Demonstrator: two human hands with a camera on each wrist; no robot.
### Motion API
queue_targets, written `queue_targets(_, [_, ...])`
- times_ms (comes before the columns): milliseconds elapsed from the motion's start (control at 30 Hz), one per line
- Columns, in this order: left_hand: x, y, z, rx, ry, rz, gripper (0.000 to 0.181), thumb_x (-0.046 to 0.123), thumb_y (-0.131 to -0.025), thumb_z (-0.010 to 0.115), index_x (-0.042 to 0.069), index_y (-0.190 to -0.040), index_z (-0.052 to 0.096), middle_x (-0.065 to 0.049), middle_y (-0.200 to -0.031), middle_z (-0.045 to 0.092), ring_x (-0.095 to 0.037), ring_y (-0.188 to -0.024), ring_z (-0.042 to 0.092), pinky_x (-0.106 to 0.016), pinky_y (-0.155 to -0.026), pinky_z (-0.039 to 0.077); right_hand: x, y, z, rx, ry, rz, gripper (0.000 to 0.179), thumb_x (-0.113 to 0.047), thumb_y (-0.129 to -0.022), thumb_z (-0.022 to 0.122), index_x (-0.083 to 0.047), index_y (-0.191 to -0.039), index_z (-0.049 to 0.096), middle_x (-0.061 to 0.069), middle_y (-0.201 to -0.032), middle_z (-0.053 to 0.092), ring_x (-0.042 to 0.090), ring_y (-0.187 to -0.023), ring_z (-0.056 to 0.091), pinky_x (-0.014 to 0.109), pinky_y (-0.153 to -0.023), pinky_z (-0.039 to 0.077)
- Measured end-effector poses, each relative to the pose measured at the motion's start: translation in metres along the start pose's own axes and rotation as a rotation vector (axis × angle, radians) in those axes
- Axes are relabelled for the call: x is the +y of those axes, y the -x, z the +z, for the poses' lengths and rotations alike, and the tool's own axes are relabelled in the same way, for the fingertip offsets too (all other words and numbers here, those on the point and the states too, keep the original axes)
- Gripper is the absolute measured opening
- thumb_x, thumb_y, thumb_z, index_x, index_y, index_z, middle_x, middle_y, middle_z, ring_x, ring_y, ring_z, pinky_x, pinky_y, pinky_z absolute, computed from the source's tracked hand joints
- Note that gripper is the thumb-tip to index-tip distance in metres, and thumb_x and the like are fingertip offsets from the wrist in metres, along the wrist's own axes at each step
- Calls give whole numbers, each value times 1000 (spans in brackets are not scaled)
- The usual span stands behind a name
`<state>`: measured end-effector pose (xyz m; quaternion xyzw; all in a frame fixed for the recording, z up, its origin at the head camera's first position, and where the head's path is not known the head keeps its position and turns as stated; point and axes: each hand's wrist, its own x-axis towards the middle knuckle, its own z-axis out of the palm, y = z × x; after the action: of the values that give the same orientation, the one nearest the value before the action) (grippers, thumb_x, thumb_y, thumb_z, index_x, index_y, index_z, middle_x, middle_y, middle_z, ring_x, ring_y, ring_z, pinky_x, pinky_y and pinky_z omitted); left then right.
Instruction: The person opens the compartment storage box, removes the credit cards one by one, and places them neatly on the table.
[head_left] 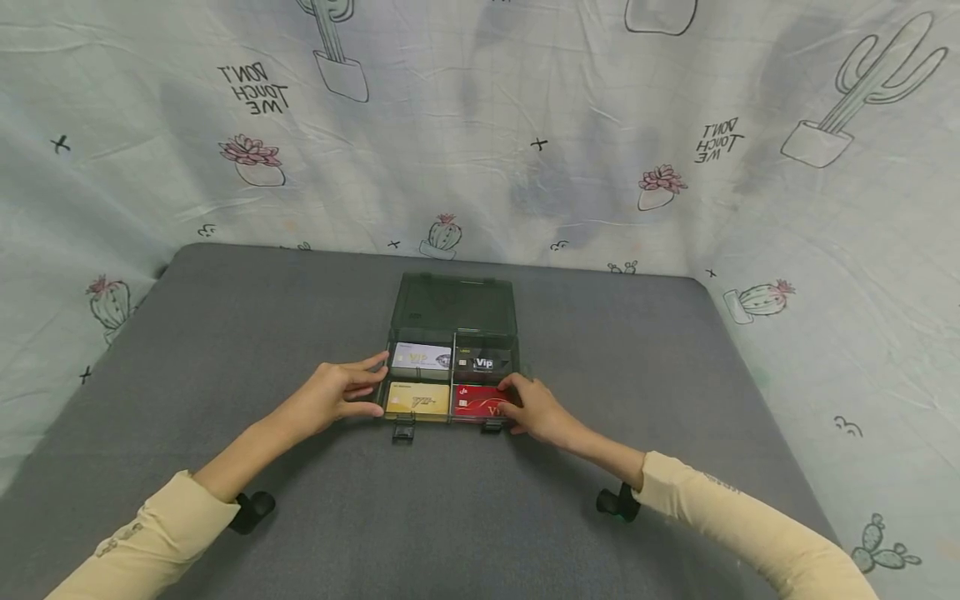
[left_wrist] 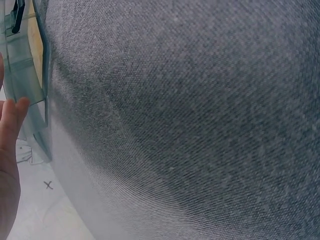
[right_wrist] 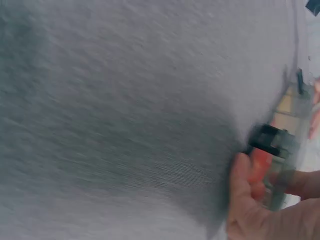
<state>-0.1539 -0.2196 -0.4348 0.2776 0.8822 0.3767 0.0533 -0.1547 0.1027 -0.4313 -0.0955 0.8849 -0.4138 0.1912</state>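
A translucent dark green card box [head_left: 453,375] lies on the table, its lid [head_left: 454,302] raised at the back. Each of its four compartments holds a card: a silver card [head_left: 420,357] back left, a black card [head_left: 480,362] back right, a yellow card [head_left: 408,398] front left, a red card [head_left: 472,400] front right. My left hand [head_left: 333,393] has its fingers extended, their tips at the box's left wall. At the right front corner, my right hand [head_left: 536,408] bends its fingers over the red card's right edge, pinching it. Part of that card is hidden beneath them.
Two dark clasps [head_left: 403,429] hang at the box's front edge. Grey cloth covers the table [head_left: 315,517], and a white curtain [head_left: 465,100] printed with cacti surrounds it. A dark wrist mount [head_left: 618,502] sits on the right wrist, another mount [head_left: 252,510] on the left.
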Motion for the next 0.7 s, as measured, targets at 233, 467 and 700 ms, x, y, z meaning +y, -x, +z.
queue_targets(233, [-1,0,1,14,-16,18,60,14,-76,78,-13,-125,56,-26,-142,41,-27,-92,69,-29,-73,59,8,4,5,93,8,-88,19,0,-95,56,4,-114,54,20,-105,42,22,-76,56,22,-54,57])
queue_targets(467, [0,0,1,6,16,-2,60,11,-76,78,-14,-126,55,-27,-143,39,-32,-105,63,-30,-80,57,8,6,6,141,17,-122,20,-3,-95,60,4,-113,55,32,-130,27,23,-72,62,21,-52,56])
queue_targets(700, [1,0,2,4,41,-29,61,8,-75,78,-14,-127,53,-26,-144,37,-32,-109,61,-29,-83,56,9,7,8,235,135,-294,11,0,-91,64,4,-102,63,32,-136,32,31,-105,57,31,-65,58])
